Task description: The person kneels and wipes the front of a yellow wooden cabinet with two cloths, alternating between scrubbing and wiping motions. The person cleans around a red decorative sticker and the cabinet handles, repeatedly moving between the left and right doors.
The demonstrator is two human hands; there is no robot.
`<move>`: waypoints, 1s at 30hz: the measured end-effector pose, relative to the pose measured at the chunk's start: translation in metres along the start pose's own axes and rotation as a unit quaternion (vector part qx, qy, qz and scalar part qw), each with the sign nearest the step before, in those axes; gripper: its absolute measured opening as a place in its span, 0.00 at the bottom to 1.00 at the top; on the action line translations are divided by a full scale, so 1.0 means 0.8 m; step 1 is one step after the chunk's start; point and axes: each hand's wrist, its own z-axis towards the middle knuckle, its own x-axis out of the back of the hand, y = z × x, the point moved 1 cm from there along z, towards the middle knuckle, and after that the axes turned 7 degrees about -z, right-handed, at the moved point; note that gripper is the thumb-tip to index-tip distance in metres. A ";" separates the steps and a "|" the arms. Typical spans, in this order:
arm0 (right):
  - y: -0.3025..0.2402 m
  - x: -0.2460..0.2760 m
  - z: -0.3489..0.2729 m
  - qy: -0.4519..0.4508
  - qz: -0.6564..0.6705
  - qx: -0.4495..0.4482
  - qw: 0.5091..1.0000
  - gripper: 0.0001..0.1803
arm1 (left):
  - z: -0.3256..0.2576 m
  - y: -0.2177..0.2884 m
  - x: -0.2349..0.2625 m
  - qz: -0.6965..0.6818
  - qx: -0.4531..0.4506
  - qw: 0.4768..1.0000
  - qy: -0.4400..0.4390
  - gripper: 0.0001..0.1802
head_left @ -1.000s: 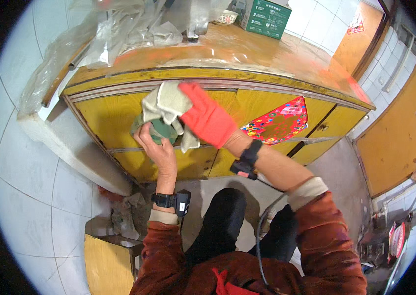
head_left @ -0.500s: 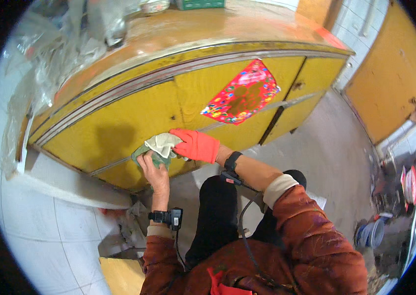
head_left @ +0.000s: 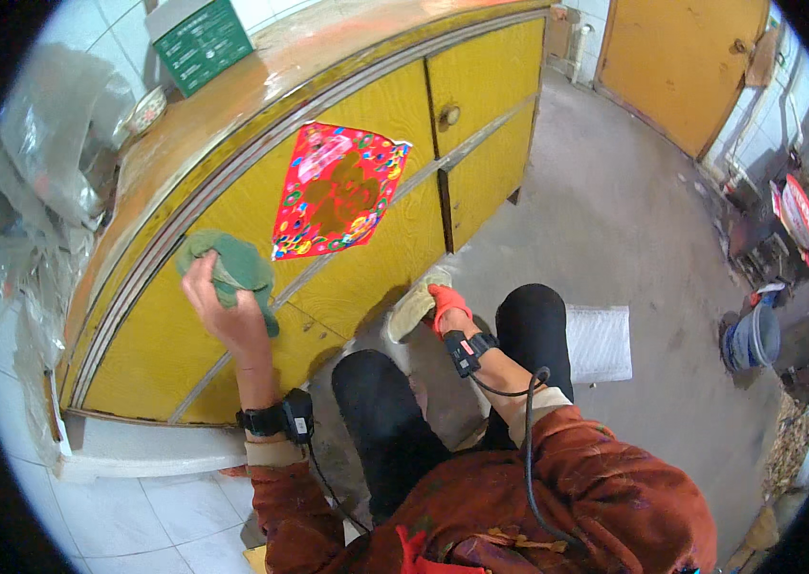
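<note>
My left hand is closed on a green cloth at the yellow cabinet front, left of a red decorated sheet stuck on the doors. Whether the cloth presses on the wood, I cannot tell. My right hand, in an orange-red glove, grips a pale cream cloth low down by the cabinet's bottom edge, above my knees. The glove hides part of that cloth.
On the cabinet top stand a green box and a patterned bowl. Clear plastic sheeting hangs at the left. A pale mat lies on the floor, with a bucket farther right.
My hands have moved apart. The left has shifted left with the green cloth; the right has drawn away right with the pale cloth. The view has turned to the right.
</note>
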 end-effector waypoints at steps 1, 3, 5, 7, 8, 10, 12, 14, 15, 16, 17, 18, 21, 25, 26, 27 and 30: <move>0.000 0.016 0.010 0.004 -0.002 0.025 1.000 0.10 | 0.006 0.007 -0.011 -0.018 0.008 1.000 0.013 0.26; 0.003 0.039 0.015 0.007 -0.006 0.053 0.999 0.08 | 0.012 0.016 -0.033 -0.057 0.035 0.997 0.036 0.27; 0.003 0.036 0.010 0.036 -0.015 0.053 0.998 0.07 | 0.012 0.019 -0.059 -0.060 0.037 0.997 0.039 0.28; -0.004 0.009 -0.001 0.030 -0.020 0.042 0.998 0.11 | 0.006 0.018 -0.084 -0.053 0.014 0.998 0.026 0.28; -0.009 -0.019 -0.002 0.035 -0.003 0.028 0.999 0.16 | 0.001 0.017 -0.096 -0.044 -0.014 0.999 0.010 0.28; -0.025 -0.070 -0.010 0.035 0.018 0.051 0.998 0.30 | -0.017 0.014 -0.121 -0.049 -0.059 0.997 -0.031 0.29; -0.047 -0.116 -0.010 0.007 -0.093 0.141 0.986 0.42 | -0.038 0.007 -0.150 -0.075 -0.094 0.990 -0.072 0.30; -0.062 -0.148 0.000 -0.073 -0.197 0.163 0.964 0.45 | -0.066 -0.003 -0.182 -0.070 -0.122 0.982 -0.123 0.30; -0.061 -0.161 0.007 -0.055 -0.203 0.179 0.961 0.44 | -0.080 -0.012 -0.193 -0.052 -0.118 0.980 -0.152 0.29; -0.056 -0.175 0.016 -0.045 -0.206 0.218 0.953 0.43 | -0.091 -0.021 -0.206 -0.056 -0.122 0.976 -0.174 0.29; -0.049 -0.185 0.026 -0.042 -0.213 0.264 0.940 0.42 | -0.105 -0.029 -0.220 -0.050 -0.113 0.972 -0.199 0.29; -0.039 -0.191 0.038 -0.040 -0.225 0.296 0.927 0.41 | -0.115 -0.038 -0.231 -0.048 -0.130 0.966 -0.218 0.29; -0.011 -0.181 0.076 -0.015 -0.204 0.328 0.922 0.40 | -0.138 -0.058 -0.239 -0.067 -0.088 0.960 -0.257 0.30; 0.011 -0.136 0.123 0.035 -0.231 0.306 0.923 0.41 | -0.145 -0.063 -0.235 -0.061 -0.050 0.960 -0.269 0.31; 0.013 -0.125 0.137 0.041 -0.257 0.316 0.913 0.41 | -0.145 -0.061 -0.232 -0.052 -0.048 0.960 -0.270 0.30; 0.018 -0.113 0.149 0.053 -0.240 0.292 0.924 0.41 | -0.143 -0.058 -0.230 -0.055 -0.046 0.961 -0.268 0.30; 0.030 -0.075 0.197 0.092 -0.138 0.191 0.967 0.41 | -0.138 -0.051 -0.230 -0.037 -0.054 0.964 -0.258 0.26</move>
